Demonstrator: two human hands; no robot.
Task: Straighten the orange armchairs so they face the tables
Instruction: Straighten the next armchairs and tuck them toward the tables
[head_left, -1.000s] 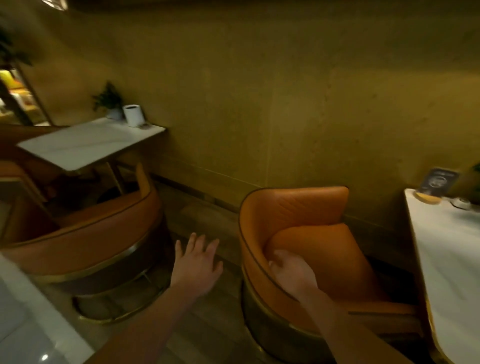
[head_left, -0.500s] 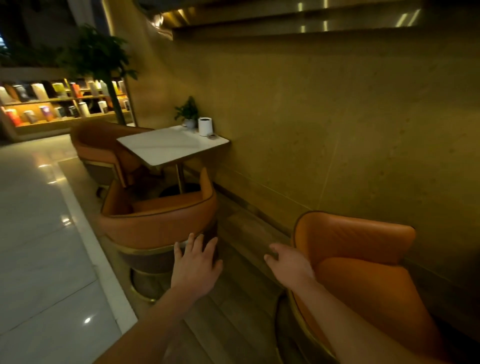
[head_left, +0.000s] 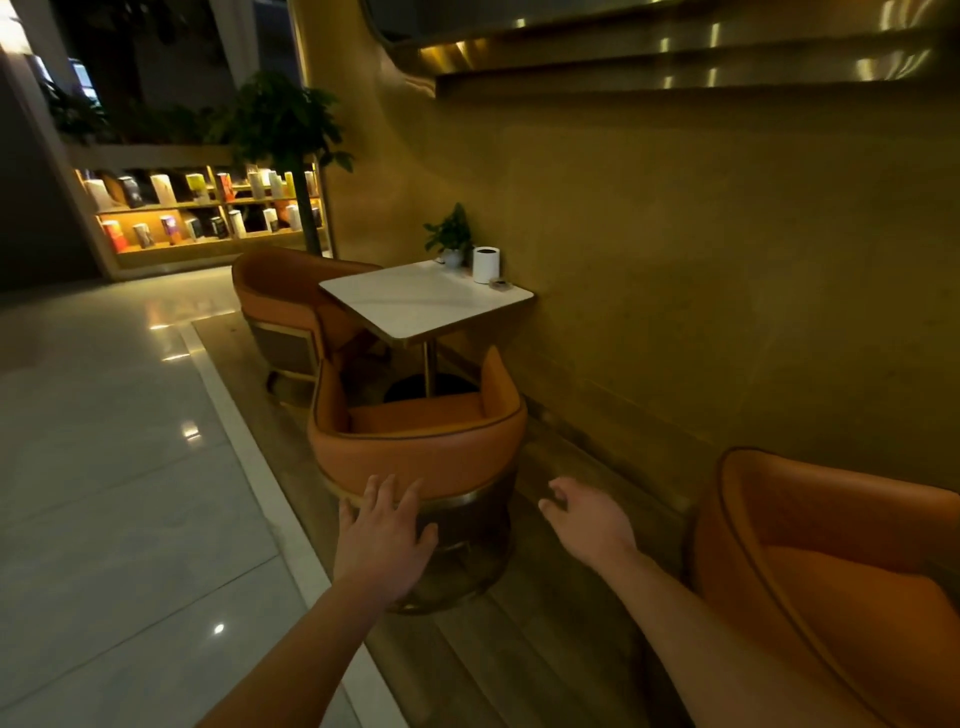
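1. At the left of centre, the far armchair (head_left: 283, 296) stands behind the white table (head_left: 415, 304), tucked against its far edge and turned toward it, so it looks already squared up.
2. Just below the frame's middle, the near armchair (head_left: 415, 447) shows its curved back to the camera, with its open seat toward the table's pedestal; it seems slightly skewed against the table edge (a judgement, since the wide lens bends lines).
3. The left hand (head_left: 384, 540) reaches out, fingers spread wide and flat, holding nothing. It overlaps the lower back and gold band of the near armchair in the picture; whether it touches is not clear. The flat palm suits pushing or swivelling the backrest rather than gripping it.
4. The right hand (head_left: 587, 525) is likewise wide and empty, palm turned inward, hanging over the wooden floor (head_left: 545, 649) just right of the same armchair's base, apart from it. It reads as poised to take the other side of the backrest.
5. At the lower right, a third armchair (head_left: 841, 561) sits beside the right forearm, untouched by either hand.
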